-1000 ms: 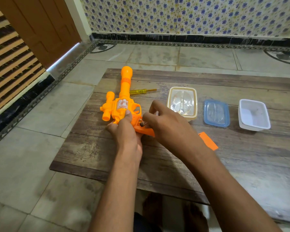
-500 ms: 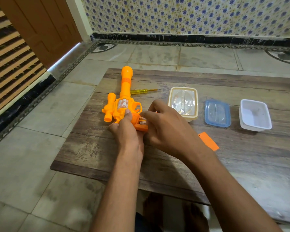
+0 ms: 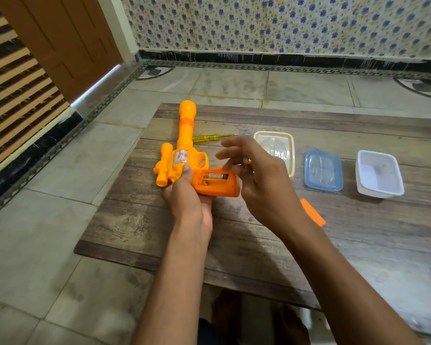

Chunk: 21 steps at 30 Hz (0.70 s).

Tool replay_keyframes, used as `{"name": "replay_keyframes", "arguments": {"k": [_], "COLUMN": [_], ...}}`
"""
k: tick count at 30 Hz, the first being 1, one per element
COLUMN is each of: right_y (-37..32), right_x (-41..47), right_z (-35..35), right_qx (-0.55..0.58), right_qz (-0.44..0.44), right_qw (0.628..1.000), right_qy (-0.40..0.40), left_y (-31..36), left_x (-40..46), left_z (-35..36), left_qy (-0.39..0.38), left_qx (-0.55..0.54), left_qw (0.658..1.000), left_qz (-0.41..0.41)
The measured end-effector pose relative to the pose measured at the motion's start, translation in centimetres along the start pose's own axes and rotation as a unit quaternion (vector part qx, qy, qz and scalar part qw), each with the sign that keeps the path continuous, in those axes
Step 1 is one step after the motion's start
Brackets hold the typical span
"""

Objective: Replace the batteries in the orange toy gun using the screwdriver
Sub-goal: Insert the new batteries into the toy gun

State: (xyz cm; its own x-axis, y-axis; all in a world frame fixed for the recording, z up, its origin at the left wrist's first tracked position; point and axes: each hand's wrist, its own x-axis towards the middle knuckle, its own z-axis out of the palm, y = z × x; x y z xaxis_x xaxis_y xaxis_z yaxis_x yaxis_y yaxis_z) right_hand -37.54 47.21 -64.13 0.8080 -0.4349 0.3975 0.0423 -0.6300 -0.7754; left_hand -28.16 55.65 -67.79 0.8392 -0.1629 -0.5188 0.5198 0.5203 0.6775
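Orange toy gun (image 3: 184, 155) lies on the wooden board (image 3: 259, 245), barrel pointing away from the person, grip end raised toward the camera. Left hand (image 3: 187, 202) grips the gun beneath the handle, thumb laid on the body just below a silver label; the label carries marks but no word can be read. Battery compartment (image 3: 214, 180) in the handle stands uncovered. One battery (image 3: 215, 176) sits in the upper slot, its wrapper dark and copper-toned with print too small to make out; a second is partly visible below it. Right hand (image 3: 256, 180) hovers just above the compartment, fingers spread and loose, holding nothing; a ring shows on one finger. Yellow screwdriver (image 3: 209, 138) lies on the board behind the gun, its tip blurred and partly covered by the right fingers. Orange cover piece (image 3: 314, 212) lies flat, partly hidden by the right forearm. Cream container (image 3: 279, 148) is half hidden by the right hand; blue-rimmed lid (image 3: 324, 170) and white tub (image 3: 380, 174) lie beside it, apart from each other
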Motion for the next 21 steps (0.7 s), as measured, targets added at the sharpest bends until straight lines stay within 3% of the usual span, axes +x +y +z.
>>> {"name": "replay_keyframes", "arguments": {"k": [9,15,18,21], "right_y": [0.4,1.6,1.7,1.6], "right_x": [-0.2,-0.2,-0.1,-0.2], "right_z": [0.5,0.7,0.7,0.9], "right_qx": [0.063,0.017,0.024,0.043], "right_qz": [0.03,-0.035,-0.014,-0.017], "right_qw": [0.99,0.989,0.986,0.991], "right_qy": [0.12,0.142,0.163,0.124], "left_y": [-0.2,-0.2,-0.2,-0.2], "left_x": [0.1,0.1,0.1,0.1], "left_z": [0.1,0.3,0.3,0.2], "left_qy": [0.0,0.005,0.005,0.003], "left_qx": [0.004,0.006,0.015,0.021], "left_qw": [1.0,1.0,1.0,1.0], "left_qz": [0.018,0.019,0.018,0.014]}}
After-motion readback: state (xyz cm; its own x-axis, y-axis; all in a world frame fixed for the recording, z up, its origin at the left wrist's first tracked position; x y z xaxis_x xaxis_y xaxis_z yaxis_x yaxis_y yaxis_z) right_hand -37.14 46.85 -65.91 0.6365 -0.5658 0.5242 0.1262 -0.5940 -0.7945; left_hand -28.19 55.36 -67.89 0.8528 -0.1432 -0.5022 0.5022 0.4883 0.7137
